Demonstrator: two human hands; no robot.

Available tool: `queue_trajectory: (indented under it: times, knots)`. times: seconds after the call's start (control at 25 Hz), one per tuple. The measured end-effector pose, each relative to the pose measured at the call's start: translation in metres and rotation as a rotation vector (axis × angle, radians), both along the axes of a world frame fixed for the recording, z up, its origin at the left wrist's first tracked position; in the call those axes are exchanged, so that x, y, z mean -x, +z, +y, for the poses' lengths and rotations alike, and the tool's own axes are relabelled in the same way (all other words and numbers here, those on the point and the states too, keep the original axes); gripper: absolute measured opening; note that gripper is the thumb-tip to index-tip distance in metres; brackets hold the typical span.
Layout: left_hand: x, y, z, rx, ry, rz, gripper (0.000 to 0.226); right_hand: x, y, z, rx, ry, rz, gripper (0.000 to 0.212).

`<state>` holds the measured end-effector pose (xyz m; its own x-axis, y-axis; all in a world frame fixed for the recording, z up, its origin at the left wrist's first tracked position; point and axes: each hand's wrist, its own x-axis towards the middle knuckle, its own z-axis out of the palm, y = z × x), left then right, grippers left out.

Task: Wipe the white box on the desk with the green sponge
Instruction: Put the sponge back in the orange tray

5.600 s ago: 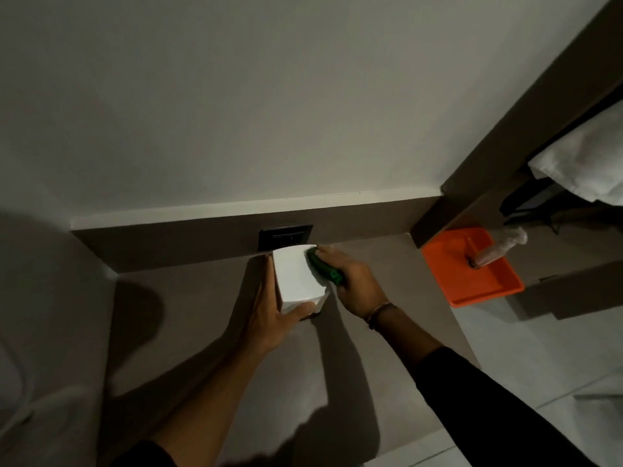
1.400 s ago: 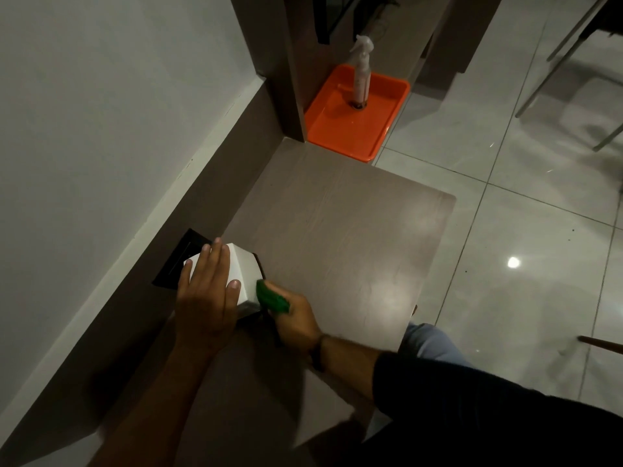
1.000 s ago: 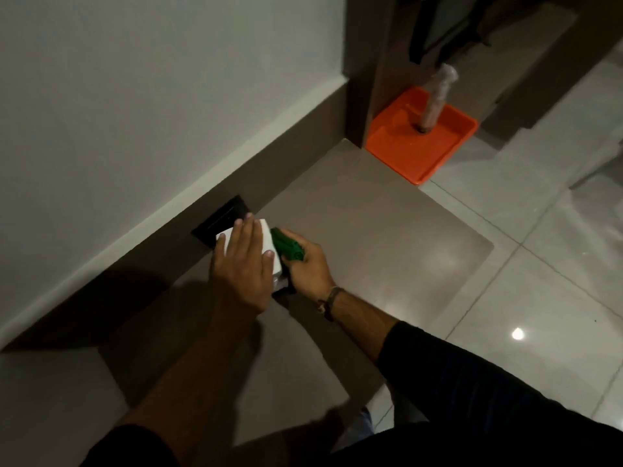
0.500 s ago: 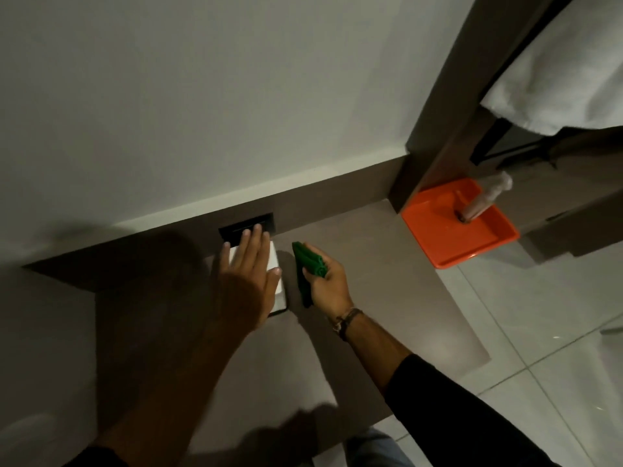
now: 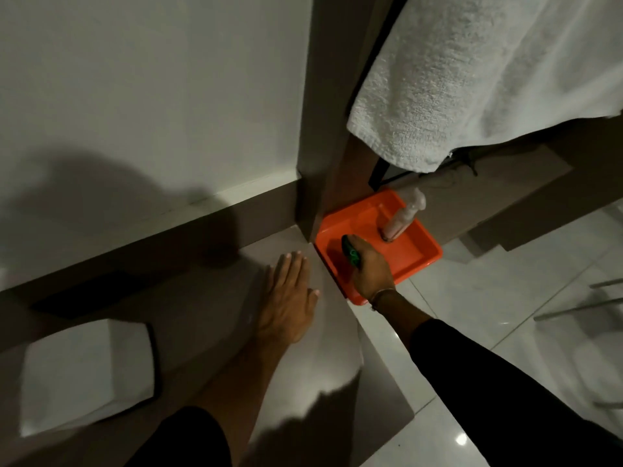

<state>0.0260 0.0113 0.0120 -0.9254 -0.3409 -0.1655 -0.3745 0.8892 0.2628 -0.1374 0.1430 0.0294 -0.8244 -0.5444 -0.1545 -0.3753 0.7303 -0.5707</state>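
The white box [image 5: 86, 372] stands alone on the grey-brown desk [image 5: 209, 318] at the lower left, with no hand on it. My left hand [image 5: 290, 294] rests flat on the desk near its right edge, fingers spread, holding nothing. My right hand [image 5: 369, 267] reaches past the desk edge over the orange tray [image 5: 414, 261] and is closed around the green sponge [image 5: 350, 252], which pokes out above my fingers, low over the tray's left part.
A spray bottle [image 5: 403, 217] stands in the orange tray on the tiled floor. A white towel [image 5: 488, 72] hangs above it at the top right. A black socket plate [image 5: 87, 291] sits in the desk behind the box. Chair legs [image 5: 580, 305] show at the right.
My right hand has carried the sponge away from the box and over to the orange tray. My left hand has let go of the box and now lies flat on the desk.
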Motion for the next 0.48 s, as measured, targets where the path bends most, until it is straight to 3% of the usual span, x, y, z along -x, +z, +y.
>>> queue_trajectory:
  times: [0.24,0.48]
  knots:
    - [0.021,-0.053,-0.002,0.062,0.056,0.049,0.075,0.058,-0.081,-0.021,-0.34,0.311,0.155,0.06]
    - [0.02,-0.046,-0.003,0.053,0.045,0.049,0.076,0.056,-0.078,-0.017,-0.464,0.447,0.074,0.092]
